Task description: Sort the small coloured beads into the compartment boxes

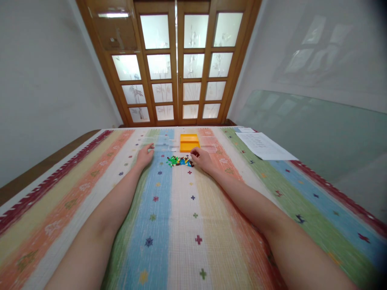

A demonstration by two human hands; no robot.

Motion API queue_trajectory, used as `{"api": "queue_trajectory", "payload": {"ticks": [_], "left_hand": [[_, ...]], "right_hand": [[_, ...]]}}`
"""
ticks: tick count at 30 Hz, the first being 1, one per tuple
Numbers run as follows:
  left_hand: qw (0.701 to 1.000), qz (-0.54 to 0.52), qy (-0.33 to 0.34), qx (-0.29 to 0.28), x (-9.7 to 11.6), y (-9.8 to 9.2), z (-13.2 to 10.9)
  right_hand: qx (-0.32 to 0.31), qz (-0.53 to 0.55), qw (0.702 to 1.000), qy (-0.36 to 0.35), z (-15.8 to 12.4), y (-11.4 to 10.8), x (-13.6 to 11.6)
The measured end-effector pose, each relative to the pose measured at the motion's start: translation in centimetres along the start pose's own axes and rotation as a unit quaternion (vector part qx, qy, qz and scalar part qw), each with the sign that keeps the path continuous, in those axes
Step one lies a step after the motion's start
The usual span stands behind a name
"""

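Observation:
A small heap of tiny coloured pieces, green, blue, white, brown and yellow, lies on the striped tablecloth; they look like small building bricks. My right hand is at the heap's right end, its fingers curled together. Whatever sits between those fingertips is too small to make out. Left of the heap, my left hand rests on the cloth with thumb and fingers bent and slightly apart. Its fingertips are by the edge of a clear plastic tray. Behind the heap stands a yellow two-part tray.
Another clear tray is right of the yellow one. Printed white sheets lie at the table's right side. The striped tablecloth covers the table. A wooden glazed door stands beyond, with walls on both sides.

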State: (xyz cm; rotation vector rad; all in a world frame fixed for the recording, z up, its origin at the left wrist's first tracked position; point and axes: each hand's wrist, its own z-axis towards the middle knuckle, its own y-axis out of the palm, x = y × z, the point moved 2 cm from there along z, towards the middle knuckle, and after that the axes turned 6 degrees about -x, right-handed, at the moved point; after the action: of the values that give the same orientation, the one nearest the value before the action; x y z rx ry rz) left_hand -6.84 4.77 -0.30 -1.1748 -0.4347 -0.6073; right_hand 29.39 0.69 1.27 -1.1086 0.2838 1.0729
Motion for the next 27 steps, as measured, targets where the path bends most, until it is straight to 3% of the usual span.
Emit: {"api": "queue_trajectory", "payload": {"ticks": [5,10,16,22,27], "left_hand": [[0.997,0.023,0.065,-0.021,2.5,0.7,-0.8],[0.981,0.046,0.167,-0.084,6.1,2.1,-2.1],[0.957,0.071,0.250,-0.130,9.4,3.2,-3.5],[0.931,0.074,0.310,-0.181,11.8,3.5,-4.8],[0.914,0.098,0.328,-0.220,12.4,3.7,-5.2]], "right_hand": [[0.019,0.005,1.000,0.012,0.3,-0.4,0.2],[0.034,-0.007,0.999,0.025,0.6,-1.3,0.7],[0.119,-0.064,0.989,0.068,1.0,-3.5,3.2],[0.144,-0.120,0.974,0.125,1.1,-4.6,6.3],[0.144,-0.165,0.963,0.157,1.2,-4.6,6.6]]}}
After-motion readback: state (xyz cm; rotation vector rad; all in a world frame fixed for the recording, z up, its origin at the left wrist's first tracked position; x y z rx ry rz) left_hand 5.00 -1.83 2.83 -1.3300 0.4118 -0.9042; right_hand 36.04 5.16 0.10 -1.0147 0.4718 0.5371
